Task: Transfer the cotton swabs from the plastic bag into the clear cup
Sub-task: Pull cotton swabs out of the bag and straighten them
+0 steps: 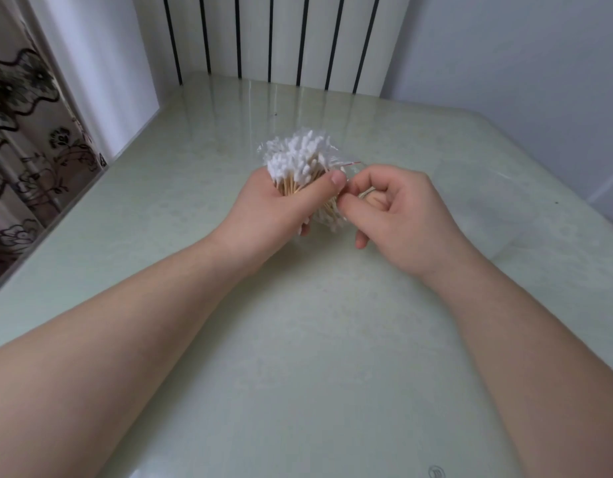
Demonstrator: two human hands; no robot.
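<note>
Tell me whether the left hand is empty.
No, the left hand grips a bundle of cotton swabs, its thumb curled across their wooden sticks.

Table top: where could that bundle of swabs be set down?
Bare table lies between the forearms and beyond the hands, up to the striped wall. The middle is crowded: the left hand grips the cotton swabs, the right hand pinches their plastic bag. A faint clear shape lies right of it.
</note>
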